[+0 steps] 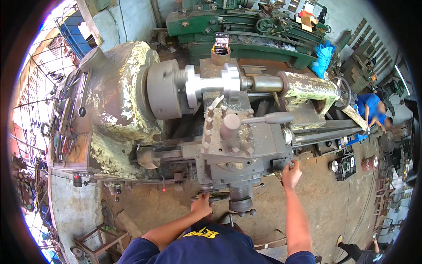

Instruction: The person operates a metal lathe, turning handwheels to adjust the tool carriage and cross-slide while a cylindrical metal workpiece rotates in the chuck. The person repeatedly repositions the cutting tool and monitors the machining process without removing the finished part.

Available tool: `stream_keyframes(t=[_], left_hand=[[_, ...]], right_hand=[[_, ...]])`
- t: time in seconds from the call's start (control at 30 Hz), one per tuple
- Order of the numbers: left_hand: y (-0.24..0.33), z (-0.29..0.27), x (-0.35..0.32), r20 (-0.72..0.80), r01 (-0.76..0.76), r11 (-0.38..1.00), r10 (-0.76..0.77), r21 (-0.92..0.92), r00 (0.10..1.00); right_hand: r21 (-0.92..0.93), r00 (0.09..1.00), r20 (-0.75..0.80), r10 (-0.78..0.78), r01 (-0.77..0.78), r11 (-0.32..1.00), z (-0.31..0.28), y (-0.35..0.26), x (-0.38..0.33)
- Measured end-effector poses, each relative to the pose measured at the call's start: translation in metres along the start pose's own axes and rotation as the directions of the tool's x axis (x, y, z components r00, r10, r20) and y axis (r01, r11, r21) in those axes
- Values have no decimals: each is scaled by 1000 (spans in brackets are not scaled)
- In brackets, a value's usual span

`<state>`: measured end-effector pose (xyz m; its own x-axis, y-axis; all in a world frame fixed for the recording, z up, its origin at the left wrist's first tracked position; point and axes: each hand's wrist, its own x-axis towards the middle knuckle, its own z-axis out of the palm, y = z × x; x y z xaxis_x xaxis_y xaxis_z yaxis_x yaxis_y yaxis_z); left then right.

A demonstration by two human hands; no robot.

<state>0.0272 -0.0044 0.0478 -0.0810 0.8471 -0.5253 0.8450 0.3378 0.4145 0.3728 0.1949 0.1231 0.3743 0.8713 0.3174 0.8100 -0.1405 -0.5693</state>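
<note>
My left hand [201, 205] is closed on the rim of a dark handwheel [220, 196] at the front of a lathe. My right hand [291, 173], arm stretched forward, is closed beside a dark block [278, 164] at the right end of the tool slide; what its fingers grip is hidden. Beyond my hands sits a square tool post [220, 141] with several bolts and a long clamping lever [268, 118]. Behind it, a shiny flanged metal workpiece [212, 84] is held between the grey chuck [163, 90] and the tailstock [310, 88].
Hand tools lie on the worn headstock [116, 88] at left. A phone [221, 42] stands upright behind the workpiece. Farther back are a green lathe [250, 44] and a blue bag [323, 59]. A person in blue [370, 108] bends at the far right, near an open black case [345, 167].
</note>
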Motion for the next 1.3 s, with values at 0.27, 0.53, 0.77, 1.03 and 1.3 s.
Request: stream_keyframes(t=[0.27,0.53,0.77,1.03,1.3], left_hand=[[15,14,-3,-132,13,1000,-14,-10,991],[8,41,-6,-377,-95,995,75,-35,923],[10,3,-40,-350,-98,896,-67,-433,934],[-77,-212,-81,-938,-46,992,127,119,322],[-125,-402,-68,-969,396,885,212,244,123]], right_hand=[[-133,996,87,1,11,991,-7,8,-6],[10,985,170,-18,16,1000,-19,3,-3],[99,966,238,-97,75,992,-25,9,-10],[150,958,167,-235,211,966,-24,23,-25],[25,950,276,-144,143,989,-27,11,-21]])
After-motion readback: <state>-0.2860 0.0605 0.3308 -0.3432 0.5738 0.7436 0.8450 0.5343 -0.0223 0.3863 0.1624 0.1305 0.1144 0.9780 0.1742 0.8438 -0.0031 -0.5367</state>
